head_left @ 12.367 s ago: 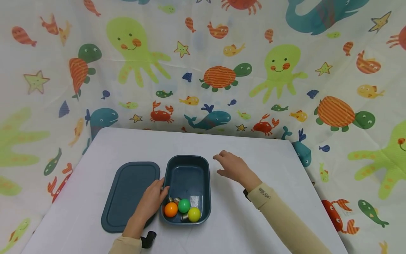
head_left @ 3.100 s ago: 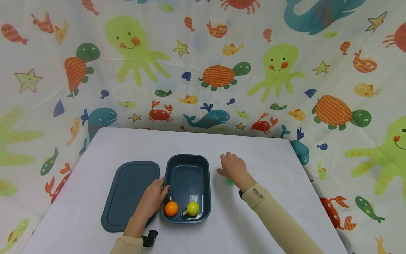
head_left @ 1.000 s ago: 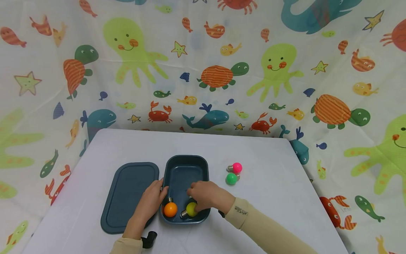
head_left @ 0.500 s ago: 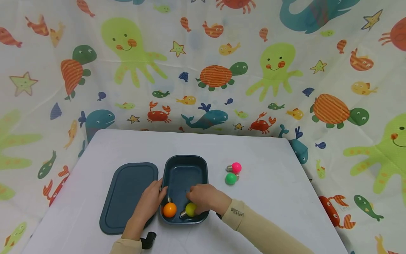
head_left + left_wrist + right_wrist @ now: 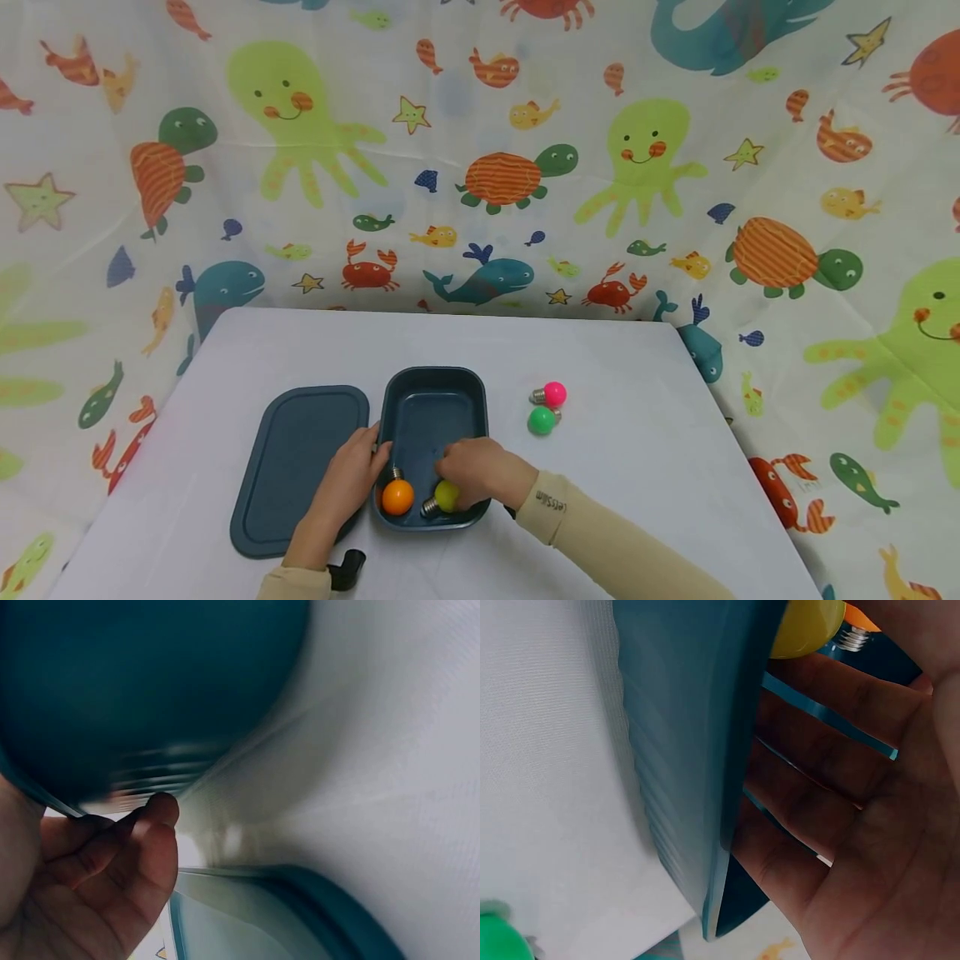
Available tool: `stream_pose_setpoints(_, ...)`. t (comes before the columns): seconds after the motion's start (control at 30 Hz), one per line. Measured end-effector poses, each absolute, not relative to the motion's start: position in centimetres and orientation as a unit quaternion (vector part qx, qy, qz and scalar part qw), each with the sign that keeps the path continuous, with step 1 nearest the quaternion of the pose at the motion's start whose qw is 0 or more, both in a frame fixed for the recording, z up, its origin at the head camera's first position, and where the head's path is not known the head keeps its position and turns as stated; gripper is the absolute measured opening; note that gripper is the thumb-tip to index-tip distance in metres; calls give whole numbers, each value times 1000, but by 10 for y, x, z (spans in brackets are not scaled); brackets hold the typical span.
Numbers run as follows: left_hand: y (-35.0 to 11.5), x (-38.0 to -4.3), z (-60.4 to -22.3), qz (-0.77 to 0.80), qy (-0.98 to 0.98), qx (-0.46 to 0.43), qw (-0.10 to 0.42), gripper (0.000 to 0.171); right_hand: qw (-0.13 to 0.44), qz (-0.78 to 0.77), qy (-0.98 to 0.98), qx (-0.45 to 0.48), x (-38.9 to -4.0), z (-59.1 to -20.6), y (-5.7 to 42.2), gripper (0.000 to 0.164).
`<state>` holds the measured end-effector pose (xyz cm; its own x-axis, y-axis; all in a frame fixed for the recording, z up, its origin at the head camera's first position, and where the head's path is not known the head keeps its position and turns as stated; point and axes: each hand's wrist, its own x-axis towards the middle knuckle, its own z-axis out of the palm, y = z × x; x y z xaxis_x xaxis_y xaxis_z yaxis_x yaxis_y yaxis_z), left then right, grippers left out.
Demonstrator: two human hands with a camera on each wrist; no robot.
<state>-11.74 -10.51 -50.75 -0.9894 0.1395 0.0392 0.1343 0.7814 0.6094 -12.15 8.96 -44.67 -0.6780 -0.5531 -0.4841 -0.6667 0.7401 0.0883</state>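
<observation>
Evidently, my left grip (image 5: 349, 470) holds the tray (image 5: 435, 417) at its left, presumably steadying it; my right grip (image 5: 483, 471) touches the yellow bulb (image 5: 446, 495) inside; whether it pinches, I cannot tell.

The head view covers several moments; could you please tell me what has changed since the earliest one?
The green bulb went from the box to the table on the right, where a pink bulb now also lies. The right hand moved leftward into the box, to the yellow bulb. The left hand stayed at the box's rim, the orange bulb inside, the lid beside it.
</observation>
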Motion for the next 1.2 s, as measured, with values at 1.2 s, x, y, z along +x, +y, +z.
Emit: stream_pose_setpoints(1.2,-105,-117,-509,321,944,77,-4,45,115,66,938,-320,-132,-408,116,38)
